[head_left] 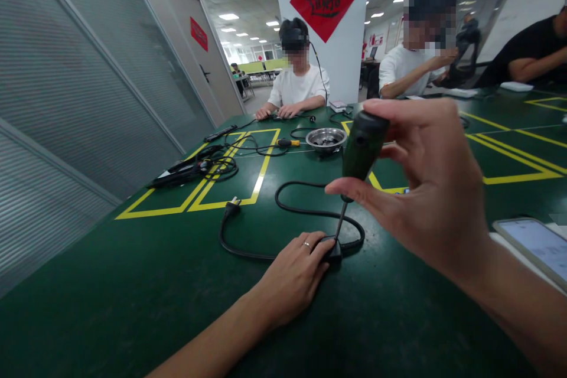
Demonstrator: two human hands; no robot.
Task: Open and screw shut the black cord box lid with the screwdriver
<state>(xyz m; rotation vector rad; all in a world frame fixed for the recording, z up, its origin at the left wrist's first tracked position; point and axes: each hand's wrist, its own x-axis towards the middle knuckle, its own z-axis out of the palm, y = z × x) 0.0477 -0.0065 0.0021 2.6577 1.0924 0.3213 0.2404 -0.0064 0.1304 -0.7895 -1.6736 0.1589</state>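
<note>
My right hand pinches the dark green handle of a screwdriver between thumb and fingers. The shaft slants down, and its tip meets the upper side of a small black box; what lies under the tip is too small to make out. Fingers of my left hand, with a ring on one, hold that box against the table and cover most of it. A black cord runs from beneath this hand to a two-pin plug at the left, and more cord loops behind the box.
A metal bowl with small dark pieces stands beyond my hands, beside a yellow-and-black screwdriver. Tangled black cables lie at the left. A phone rests at the right. Several people sit around the green table.
</note>
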